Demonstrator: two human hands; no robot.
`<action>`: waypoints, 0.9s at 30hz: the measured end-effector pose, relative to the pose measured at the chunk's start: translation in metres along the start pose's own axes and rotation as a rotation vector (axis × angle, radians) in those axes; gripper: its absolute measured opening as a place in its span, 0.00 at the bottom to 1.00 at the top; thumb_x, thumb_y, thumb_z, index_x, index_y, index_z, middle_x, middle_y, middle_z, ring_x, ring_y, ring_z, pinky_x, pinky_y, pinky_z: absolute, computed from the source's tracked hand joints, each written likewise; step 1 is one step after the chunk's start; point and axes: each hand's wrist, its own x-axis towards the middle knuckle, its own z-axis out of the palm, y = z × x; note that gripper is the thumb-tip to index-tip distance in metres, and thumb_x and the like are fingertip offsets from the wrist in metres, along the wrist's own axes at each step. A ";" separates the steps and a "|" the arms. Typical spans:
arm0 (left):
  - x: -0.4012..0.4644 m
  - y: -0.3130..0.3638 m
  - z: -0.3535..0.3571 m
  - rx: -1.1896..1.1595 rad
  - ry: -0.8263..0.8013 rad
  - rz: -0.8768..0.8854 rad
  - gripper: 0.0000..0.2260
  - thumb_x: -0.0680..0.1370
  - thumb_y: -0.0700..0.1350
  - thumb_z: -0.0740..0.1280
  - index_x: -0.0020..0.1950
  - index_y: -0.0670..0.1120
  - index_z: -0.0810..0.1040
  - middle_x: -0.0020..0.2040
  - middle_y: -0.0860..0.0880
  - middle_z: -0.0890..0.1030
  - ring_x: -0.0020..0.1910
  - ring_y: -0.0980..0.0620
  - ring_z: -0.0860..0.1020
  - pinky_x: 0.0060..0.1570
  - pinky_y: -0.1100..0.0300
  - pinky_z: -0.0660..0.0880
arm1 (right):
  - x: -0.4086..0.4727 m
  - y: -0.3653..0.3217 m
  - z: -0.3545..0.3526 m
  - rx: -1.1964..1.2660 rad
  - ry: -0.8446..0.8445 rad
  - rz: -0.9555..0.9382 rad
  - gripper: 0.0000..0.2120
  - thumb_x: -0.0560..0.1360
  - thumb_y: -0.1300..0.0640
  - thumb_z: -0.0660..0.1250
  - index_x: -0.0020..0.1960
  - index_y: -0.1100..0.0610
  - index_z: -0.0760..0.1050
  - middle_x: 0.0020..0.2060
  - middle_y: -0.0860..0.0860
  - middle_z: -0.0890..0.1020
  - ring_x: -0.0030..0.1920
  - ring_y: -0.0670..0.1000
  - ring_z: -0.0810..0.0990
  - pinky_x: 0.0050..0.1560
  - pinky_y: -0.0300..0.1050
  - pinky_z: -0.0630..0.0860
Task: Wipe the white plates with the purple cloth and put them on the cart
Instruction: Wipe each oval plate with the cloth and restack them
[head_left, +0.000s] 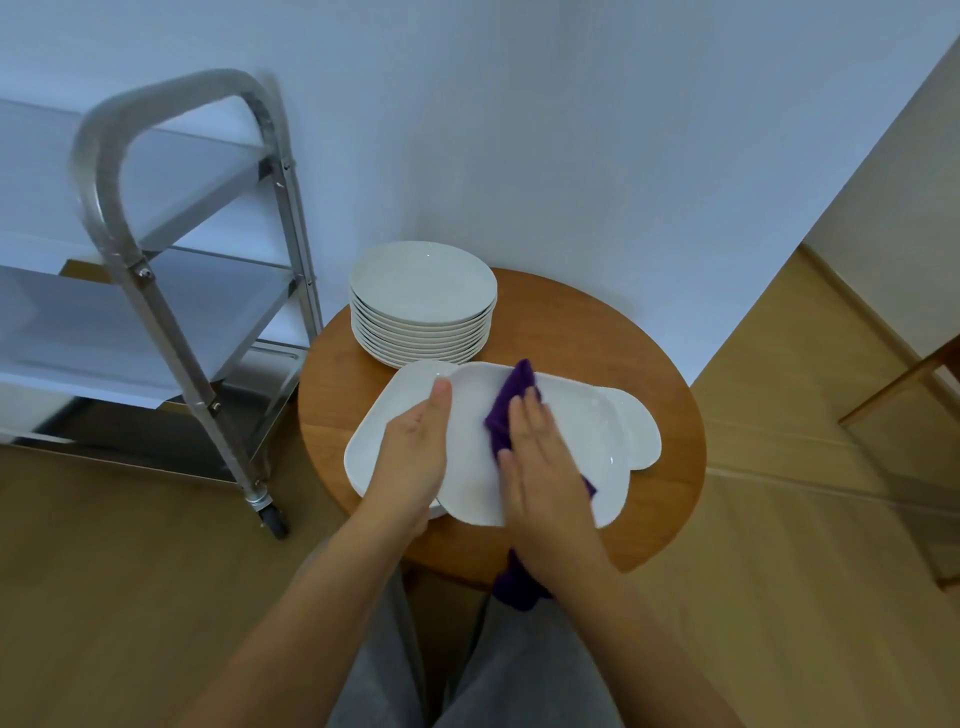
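Here, purple cloth (511, 410) under right hand (545, 467)

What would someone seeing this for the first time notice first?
Probably the two hands at the centre: the right hand presses a purple cloth flat onto a white plate, while the left hand grips that plate's left edge. Next, the tall stack of round white plates at the back of the round wooden table, and the metal cart standing on the left.

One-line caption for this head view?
Right hand presses purple cloth onto a white plate steadied by left hand, beside a plate stack.
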 end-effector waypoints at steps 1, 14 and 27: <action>-0.002 -0.002 0.003 0.025 -0.009 -0.008 0.14 0.81 0.57 0.51 0.54 0.52 0.72 0.51 0.48 0.77 0.49 0.48 0.75 0.50 0.56 0.70 | -0.003 -0.011 0.003 -0.020 0.044 -0.057 0.24 0.78 0.57 0.60 0.71 0.65 0.63 0.70 0.58 0.69 0.70 0.55 0.68 0.67 0.46 0.58; -0.016 -0.009 -0.007 0.092 -0.094 0.141 0.07 0.81 0.55 0.51 0.50 0.56 0.67 0.42 0.57 0.71 0.38 0.63 0.68 0.45 0.69 0.66 | 0.036 -0.016 -0.023 0.214 0.281 -0.280 0.22 0.75 0.51 0.54 0.62 0.60 0.76 0.55 0.55 0.82 0.53 0.56 0.80 0.54 0.50 0.76; -0.022 -0.021 -0.019 0.060 -0.178 0.232 0.19 0.81 0.53 0.54 0.47 0.45 0.81 0.45 0.46 0.82 0.46 0.50 0.80 0.47 0.60 0.76 | 0.066 -0.002 -0.100 0.327 -0.745 -0.159 0.20 0.67 0.50 0.75 0.55 0.50 0.72 0.46 0.45 0.78 0.46 0.48 0.79 0.48 0.43 0.80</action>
